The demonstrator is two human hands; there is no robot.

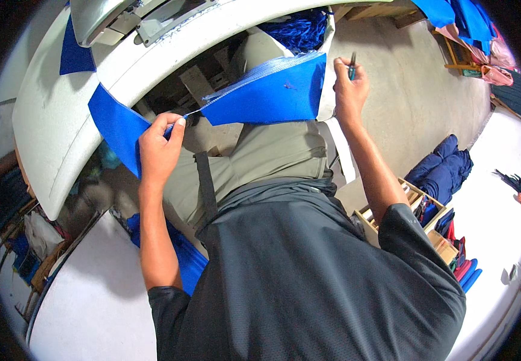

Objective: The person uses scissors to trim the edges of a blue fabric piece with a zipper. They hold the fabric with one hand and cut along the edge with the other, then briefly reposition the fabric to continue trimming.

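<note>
My left hand (159,150) pinches the corner of a blue fabric piece (116,123), which hangs beside the curved edge of the white table. A thin thread runs from those fingers to a stack of blue fabric pieces (266,93) with stitched, fringed upper edges. The stack lies across my raised leg. To the right of the stack, my right hand (350,96) is closed around small thread snips (352,69) with a teal handle, their dark tip pointing up. Part of the snips is hidden by my fingers.
A sewing machine (101,21) stands on the white table (49,135), another blue piece (75,51) beside it. Blue thread scraps (299,30) fill a white bag ahead. To my right are a wooden box (365,222) and navy cloth (444,165) near a white surface (495,192).
</note>
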